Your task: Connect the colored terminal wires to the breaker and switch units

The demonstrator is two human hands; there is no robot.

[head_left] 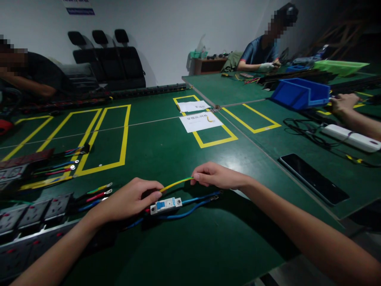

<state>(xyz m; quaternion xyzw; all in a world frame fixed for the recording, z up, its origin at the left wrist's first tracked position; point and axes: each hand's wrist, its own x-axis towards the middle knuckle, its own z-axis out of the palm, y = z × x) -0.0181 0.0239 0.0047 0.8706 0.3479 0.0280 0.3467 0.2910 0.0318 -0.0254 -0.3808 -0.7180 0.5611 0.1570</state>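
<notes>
The wire [176,184] bridges the hands above the table [160,155], its ends pinched by the left hand [135,198] and right hand [212,174], just beyond a breaker [166,205] (white, with a blue switch).

Breaker [166,206] sat on table [149,149], right of socket strips [33,212]. Phone [314,178] lay farther right, bin [293,94] behind it; papers [200,122] behind breaker.

Ahead of the hands I see a smooth green tabletop [154,147] with a soft sheen and matt white paper sheets [201,122]; right of them, a glossy black phone screen [312,178] and smooth blue plastic bin [293,93].
</notes>
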